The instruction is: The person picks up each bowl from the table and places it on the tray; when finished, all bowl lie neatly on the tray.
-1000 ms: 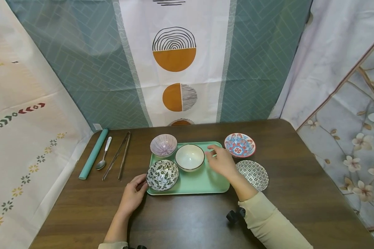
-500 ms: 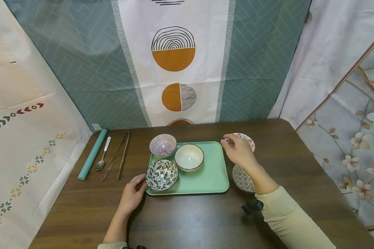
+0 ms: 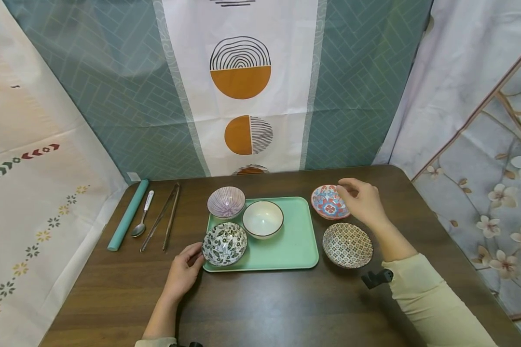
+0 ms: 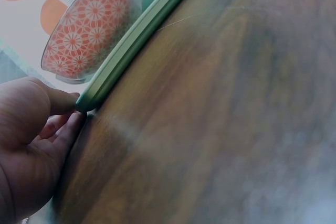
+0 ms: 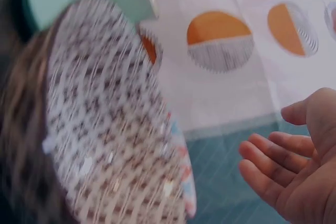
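Note:
My left hand (image 3: 184, 270) is at the front left corner of the green tray (image 3: 286, 260). In the left wrist view its thumb and fingers pinch the tray rim (image 4: 118, 59). Nearby on the tray are a leaf-patterned bowl (image 3: 224, 244), its outside red (image 4: 86, 32), and a white dark-rimmed bowl (image 3: 262, 219). A purple-striped bowl (image 3: 226, 202) stands at the tray's back left corner. My right hand (image 3: 362, 200), fingers loosely bent and holding nothing, hovers over the right side of a red-and-blue bowl (image 3: 327, 203). Closer to me is a lattice-patterned bowl (image 3: 347, 246), blurred in the right wrist view.
On the left of the brown table (image 3: 260, 308) lie a teal rod (image 3: 128, 215), a spoon (image 3: 143, 214) with a white handle, and metal tongs (image 3: 162, 217). A patterned cloth (image 3: 252, 86) hangs behind the table's back edge.
My right hand has moved rightward from above the tray, past the red-and-blue bowl's left rim to its right side. The left hand has stayed at the tray corner.

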The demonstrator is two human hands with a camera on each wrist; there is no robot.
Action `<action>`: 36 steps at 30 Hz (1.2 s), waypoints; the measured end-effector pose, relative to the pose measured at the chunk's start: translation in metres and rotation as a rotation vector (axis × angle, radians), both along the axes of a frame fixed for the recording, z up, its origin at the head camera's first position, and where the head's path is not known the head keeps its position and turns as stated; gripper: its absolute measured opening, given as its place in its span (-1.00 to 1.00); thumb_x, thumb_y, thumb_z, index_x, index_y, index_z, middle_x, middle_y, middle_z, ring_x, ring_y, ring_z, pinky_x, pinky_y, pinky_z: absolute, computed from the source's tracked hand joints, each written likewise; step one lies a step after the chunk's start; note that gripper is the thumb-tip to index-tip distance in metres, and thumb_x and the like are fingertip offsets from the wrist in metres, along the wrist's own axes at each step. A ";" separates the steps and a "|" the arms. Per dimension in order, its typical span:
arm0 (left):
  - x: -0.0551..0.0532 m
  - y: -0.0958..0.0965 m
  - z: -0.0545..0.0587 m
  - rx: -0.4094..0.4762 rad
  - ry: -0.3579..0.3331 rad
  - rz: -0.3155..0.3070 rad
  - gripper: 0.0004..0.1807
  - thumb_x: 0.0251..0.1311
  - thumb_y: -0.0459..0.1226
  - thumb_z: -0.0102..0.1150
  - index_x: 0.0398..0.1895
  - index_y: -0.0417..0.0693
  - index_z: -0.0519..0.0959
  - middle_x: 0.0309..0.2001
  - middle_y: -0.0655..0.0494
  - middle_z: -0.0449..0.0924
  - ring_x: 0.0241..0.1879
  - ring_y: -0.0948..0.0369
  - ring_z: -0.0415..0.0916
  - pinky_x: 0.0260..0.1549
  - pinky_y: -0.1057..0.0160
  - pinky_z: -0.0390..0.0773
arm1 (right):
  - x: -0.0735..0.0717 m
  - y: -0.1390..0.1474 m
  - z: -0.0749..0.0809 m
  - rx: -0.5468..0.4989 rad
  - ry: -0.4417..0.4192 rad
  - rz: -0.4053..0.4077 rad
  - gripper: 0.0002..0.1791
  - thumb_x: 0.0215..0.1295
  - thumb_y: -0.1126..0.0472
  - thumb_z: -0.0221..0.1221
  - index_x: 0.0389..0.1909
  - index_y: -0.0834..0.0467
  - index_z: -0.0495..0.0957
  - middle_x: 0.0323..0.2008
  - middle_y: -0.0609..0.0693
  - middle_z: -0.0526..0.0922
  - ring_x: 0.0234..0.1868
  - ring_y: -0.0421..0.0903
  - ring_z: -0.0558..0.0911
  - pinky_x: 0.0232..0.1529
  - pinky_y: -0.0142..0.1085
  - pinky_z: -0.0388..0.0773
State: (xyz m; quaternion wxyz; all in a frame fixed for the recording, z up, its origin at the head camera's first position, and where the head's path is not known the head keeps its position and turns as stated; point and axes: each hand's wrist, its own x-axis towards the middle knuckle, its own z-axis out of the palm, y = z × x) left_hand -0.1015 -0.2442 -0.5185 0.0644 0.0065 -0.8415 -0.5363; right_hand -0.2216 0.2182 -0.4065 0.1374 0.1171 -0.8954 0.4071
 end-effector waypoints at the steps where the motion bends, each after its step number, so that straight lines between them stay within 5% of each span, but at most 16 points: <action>1: 0.000 0.000 0.000 0.001 0.001 0.000 -0.63 0.31 -0.60 0.15 0.18 -0.44 0.55 0.19 -0.23 0.55 0.15 -0.03 0.53 0.03 0.54 0.50 | -0.002 0.004 -0.003 0.001 -0.003 -0.006 -0.63 0.51 0.11 0.14 0.09 0.32 0.62 -0.17 0.22 0.74 -0.16 0.19 0.70 -0.15 0.01 0.61; 12: 0.002 0.000 0.002 -0.008 -0.009 0.002 -0.65 0.34 -0.55 0.17 0.18 -0.40 0.57 0.19 -0.19 0.55 0.16 0.00 0.53 0.05 0.53 0.51 | -0.013 0.039 -0.037 0.082 0.020 -0.057 -0.67 0.45 0.20 0.20 0.03 0.39 0.62 -0.17 0.30 0.74 -0.18 0.28 0.72 -0.14 0.17 0.64; 23: 0.000 0.000 0.002 0.000 -0.008 -0.003 -0.64 0.33 -0.57 0.15 0.18 -0.43 0.56 0.20 -0.21 0.55 0.17 -0.01 0.51 0.06 0.53 0.49 | -0.025 0.044 -0.060 0.089 0.017 -0.042 -0.66 0.33 0.33 0.31 0.01 0.49 0.58 -0.21 0.36 0.71 -0.22 0.28 0.72 -0.14 0.13 0.67; 29: 0.000 0.000 0.000 -0.010 -0.005 0.006 -0.64 0.31 -0.58 0.16 0.17 -0.44 0.56 0.20 -0.22 0.55 0.17 -0.03 0.52 0.07 0.51 0.51 | -0.028 0.046 -0.066 0.128 -0.057 -0.036 -0.59 0.37 0.27 0.28 0.07 0.51 0.55 -0.17 0.39 0.70 -0.19 0.30 0.71 -0.16 0.14 0.66; 36: -0.001 -0.001 0.000 0.003 -0.004 0.002 -0.63 0.31 -0.59 0.16 0.18 -0.46 0.54 0.21 -0.25 0.52 0.18 -0.06 0.51 0.05 0.54 0.50 | -0.032 0.045 -0.066 0.103 -0.217 0.007 -0.54 0.47 0.24 0.16 0.14 0.58 0.47 -0.23 0.42 0.70 -0.44 0.09 0.76 -0.38 -0.16 0.73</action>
